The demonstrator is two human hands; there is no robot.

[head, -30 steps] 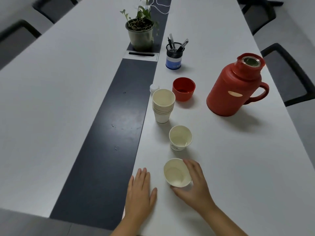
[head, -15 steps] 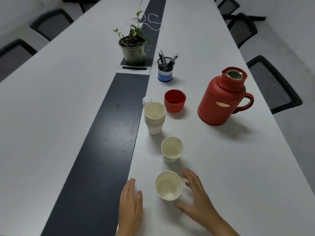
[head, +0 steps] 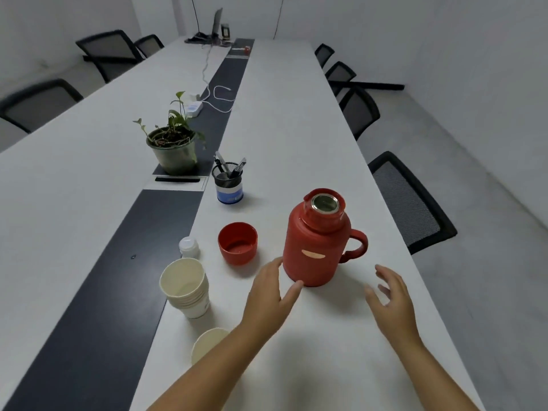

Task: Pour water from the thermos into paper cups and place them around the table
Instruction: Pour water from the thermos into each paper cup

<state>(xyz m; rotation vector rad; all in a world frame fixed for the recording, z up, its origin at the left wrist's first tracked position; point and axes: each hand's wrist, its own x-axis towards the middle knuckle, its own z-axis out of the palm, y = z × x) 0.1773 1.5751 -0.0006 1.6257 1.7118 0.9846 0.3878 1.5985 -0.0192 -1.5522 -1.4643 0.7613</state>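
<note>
Thermos [head: 315,247], smooth red plastic cylinder, steel-rimmed mouth uncapped.

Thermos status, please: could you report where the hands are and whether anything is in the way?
Both hands open: left hand at thermos base, right hand short of the handle. Thermos upright, uncapped. Red lid beside it, not blocking.

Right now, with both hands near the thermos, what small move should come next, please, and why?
Probably close the right hand round the handle. The thermos stands uncapped, both hands are open, and the left hand is already at its base to steady it.
</note>
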